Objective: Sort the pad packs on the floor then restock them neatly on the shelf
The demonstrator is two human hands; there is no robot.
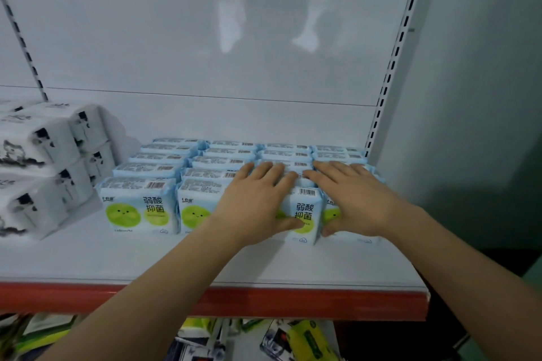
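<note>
You are pressing both hands flat, fingers straight, on the pad packs (137, 202) standing on the shelf (88, 261); your left hand (258, 199) and right hand (355, 199) are hiding the front packs' labels.

Your left hand (258, 199) and right hand (356, 199) lie flat, fingers straight, atop front pad pack (305, 215), thumbs against its face. Blue pad packs (140, 205) stand in four rows on shelf (176, 261). White packs (44, 155) stacked at left.
</note>
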